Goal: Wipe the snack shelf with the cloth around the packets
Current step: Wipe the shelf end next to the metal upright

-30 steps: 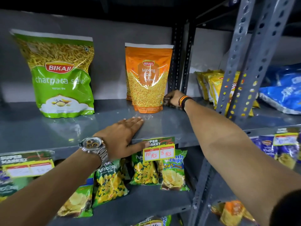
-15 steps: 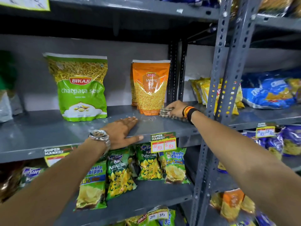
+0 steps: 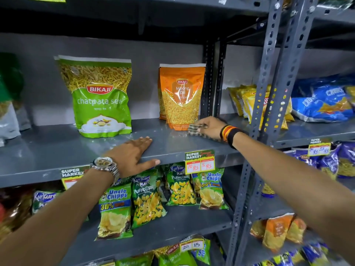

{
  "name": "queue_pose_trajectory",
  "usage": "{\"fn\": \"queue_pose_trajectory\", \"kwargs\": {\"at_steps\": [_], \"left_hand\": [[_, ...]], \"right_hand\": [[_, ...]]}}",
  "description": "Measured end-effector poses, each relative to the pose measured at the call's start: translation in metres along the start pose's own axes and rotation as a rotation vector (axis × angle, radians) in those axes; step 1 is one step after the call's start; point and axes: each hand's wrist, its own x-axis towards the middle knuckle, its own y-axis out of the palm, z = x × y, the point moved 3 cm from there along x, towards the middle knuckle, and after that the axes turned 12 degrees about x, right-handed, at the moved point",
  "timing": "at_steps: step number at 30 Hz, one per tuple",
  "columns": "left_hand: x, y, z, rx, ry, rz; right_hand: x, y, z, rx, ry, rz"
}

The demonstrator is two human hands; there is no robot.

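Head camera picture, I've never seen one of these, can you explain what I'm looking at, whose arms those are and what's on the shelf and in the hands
There is no machine here. A person wears a wide-angle camera on the head, so you see their own two arms reaching forward from below.

The left hand, with a wristwatch, lies flat on the front edge of a grey metal shelf and holds nothing. The right hand, with wristbands, presses a small checked cloth on the shelf, right at the foot of an orange Moong Dal packet.

Further left on the same shelf stands a bigger green sev packet. A price tag hangs from the shelf's edge. The shelf below carries small chips and puffcorn packets, and a neighbouring rack on the right holds yellow and blue bags.
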Motion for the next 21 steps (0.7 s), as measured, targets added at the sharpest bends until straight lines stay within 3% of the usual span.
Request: {"fn": "queue_pose_trajectory", "kwargs": {"at_steps": [3,9,14,18,21], "left_hand": [[-0.001,-0.002,-0.002,-0.006,-0.007,-0.012],[-0.003,-0.004,-0.003,-0.013,-0.022,-0.016],[-0.006,-0.005,-0.005,-0.015,-0.017,0.01],[-0.007,-0.006,-0.004,-0.04,-0.019,0.024],[-0.008,-0.01,-0.006,-0.057,-0.023,0.025]], "right_hand": [[-0.013,-0.007,0.015,0.047,-0.023,0.11],[-0.002,0.009,0.0,0.064,0.1,-0.134],[-0.055,0.045,0.05,0.07,-0.14,0.006],[-0.112,0.034,0.06,0.131,-0.164,0.194],[-0.121,-0.001,0.053,0.173,-0.144,0.066]]}}
